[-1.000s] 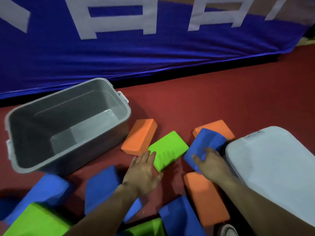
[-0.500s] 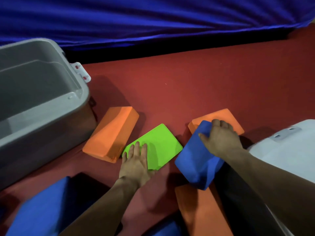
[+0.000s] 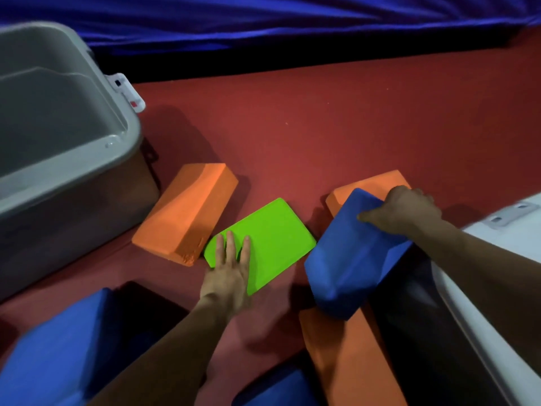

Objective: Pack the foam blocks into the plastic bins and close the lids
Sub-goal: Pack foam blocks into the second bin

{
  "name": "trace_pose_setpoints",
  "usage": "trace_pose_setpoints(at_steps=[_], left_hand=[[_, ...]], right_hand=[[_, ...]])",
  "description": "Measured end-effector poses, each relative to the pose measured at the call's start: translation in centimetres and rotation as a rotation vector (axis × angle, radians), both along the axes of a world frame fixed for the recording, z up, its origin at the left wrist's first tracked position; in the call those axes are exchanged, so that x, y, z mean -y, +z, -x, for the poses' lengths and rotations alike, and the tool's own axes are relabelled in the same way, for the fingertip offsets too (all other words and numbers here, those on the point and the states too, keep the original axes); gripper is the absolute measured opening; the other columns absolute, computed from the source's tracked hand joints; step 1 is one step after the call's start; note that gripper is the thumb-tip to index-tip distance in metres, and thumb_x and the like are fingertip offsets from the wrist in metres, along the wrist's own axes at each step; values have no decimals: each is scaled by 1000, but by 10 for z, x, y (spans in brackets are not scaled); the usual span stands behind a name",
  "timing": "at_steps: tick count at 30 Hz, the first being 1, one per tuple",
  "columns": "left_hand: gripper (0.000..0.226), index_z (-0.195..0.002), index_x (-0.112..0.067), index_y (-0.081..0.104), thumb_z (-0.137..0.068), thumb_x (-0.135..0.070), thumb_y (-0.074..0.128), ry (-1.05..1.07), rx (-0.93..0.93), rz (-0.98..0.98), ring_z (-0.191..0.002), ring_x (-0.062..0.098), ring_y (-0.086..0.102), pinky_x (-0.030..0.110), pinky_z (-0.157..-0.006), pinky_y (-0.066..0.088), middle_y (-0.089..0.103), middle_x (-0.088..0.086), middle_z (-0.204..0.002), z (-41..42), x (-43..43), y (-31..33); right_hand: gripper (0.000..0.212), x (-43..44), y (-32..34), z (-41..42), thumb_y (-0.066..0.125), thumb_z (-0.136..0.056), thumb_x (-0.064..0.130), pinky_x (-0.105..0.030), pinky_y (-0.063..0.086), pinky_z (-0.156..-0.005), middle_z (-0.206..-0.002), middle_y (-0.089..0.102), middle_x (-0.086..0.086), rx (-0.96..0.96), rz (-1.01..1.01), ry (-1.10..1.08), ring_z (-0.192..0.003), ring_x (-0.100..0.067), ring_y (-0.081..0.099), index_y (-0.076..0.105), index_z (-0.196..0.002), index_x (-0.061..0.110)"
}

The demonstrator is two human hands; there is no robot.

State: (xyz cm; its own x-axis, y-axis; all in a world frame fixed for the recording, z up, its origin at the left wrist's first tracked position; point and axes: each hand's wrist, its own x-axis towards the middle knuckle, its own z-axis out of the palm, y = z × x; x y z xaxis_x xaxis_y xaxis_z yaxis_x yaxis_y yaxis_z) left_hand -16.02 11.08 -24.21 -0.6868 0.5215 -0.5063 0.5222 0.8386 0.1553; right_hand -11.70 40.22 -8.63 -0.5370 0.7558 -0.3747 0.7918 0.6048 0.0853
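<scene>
Red flooring is strewn with foam blocks beside the open grey bin. A green block is pressed flat under the straight-fingered left hand. A blue block, tilted up, is gripped at its top edge by the right hand. Both should be lifted clear and laid flat along the bin's floor.

A grey open-topped plastic bin is sitting at the far left. An orange rectangular foam block is lying just beside it, next to a flat green rectangular foam block in the middle. A blue rectangular foam block is tilting at the right, overlapping a far orange block and a near orange block, beside a white plastic lid.
</scene>
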Motion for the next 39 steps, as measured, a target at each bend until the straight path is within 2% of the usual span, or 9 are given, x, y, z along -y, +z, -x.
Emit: trace_pose_setpoints(at_steps=[4, 6, 9, 12, 15, 19, 22, 33, 39], left_hand=[[124, -159, -16, -6, -73, -58, 72, 75, 191, -149, -152, 36, -6, 37, -123, 13, -4, 23, -164, -2, 7, 26], [115, -158, -16, 21, -64, -64, 66, 231, 325, -286, -147, 29, 31, 32, -116, 31, 36, 22, -155, -7, 15, 40], [59, -116, -26, 69, -68, -60, 65, 567, 509, -598, -92, 18, 72, 42, -82, 59, 76, 6, -101, -22, 34, 55], [20, -103, -18, 71, -89, -32, 71, 877, 780, -792, -75, 15, 72, 42, -67, 63, 76, 7, -97, -51, 34, 83], [57, -122, -26, 66, -76, -57, 77, 792, 817, -887, -83, 7, 74, 25, -72, 58, 77, -8, -101, -80, 29, 106], [98, -141, -43, 47, -55, -66, 88, 717, 565, -940, -121, 11, 61, 40, -103, 50, 65, -8, -129, -87, 53, 97], [109, -149, -33, 40, -57, -74, 80, 711, 417, -985, -136, 3, 44, 34, -115, 37, 50, -12, -144, -81, 79, 119], [40, -116, -20, 69, -83, -41, 78, 795, 533, -1248, -103, 24, 72, 54, -95, 54, 76, 3, -111, -55, 147, 253], [56, -98, -23, 76, -76, -72, 65, 745, 296, -1016, -88, 5, 73, 39, -87, 58, 78, -11, -91, -77, 179, 341]], right_hand=[[81, 20, 12, -9, 73, -81, 45, -39, 40, -98, -138, 47, -27, -70, 147, -44, -129, -40, 47, 34, -136, 0], [77, 37, 20, -17, 75, -81, 39, -36, 40, -83, -130, 54, -25, -135, 189, -46, -121, -40, 54, 30, -128, -2], [83, 79, 34, -37, 79, -73, 37, -37, 43, -82, -127, 52, -24, -232, 203, -57, -115, -42, 55, 28, -126, 0], [90, 136, 43, -66, 80, -68, 42, -41, 44, -97, -131, 44, -19, -223, 155, -9, -119, -41, 50, 33, -135, 5], [78, 176, 49, -86, 81, -65, 43, -44, 47, -95, -124, 46, -14, -280, 181, -28, -116, -39, 52, 37, -121, 12], [72, 195, 61, -96, 84, -64, 42, -40, 50, -85, -116, 60, -18, -408, 324, -161, -107, -38, 63, 30, -103, 14], [72, 212, 81, -96, 86, -65, 41, -38, 50, -82, -112, 65, -18, -505, 365, -185, -105, -36, 65, 35, -108, 12], [82, 294, 159, -90, 90, -65, 40, -31, 44, -79, -119, 59, -7, -770, 438, -9, -109, -30, 62, 41, -126, 13], [75, 310, 216, -113, 87, -71, 37, -27, 40, -76, -119, 62, -9, -867, 498, 65, -107, -28, 63, 45, -127, 11]])
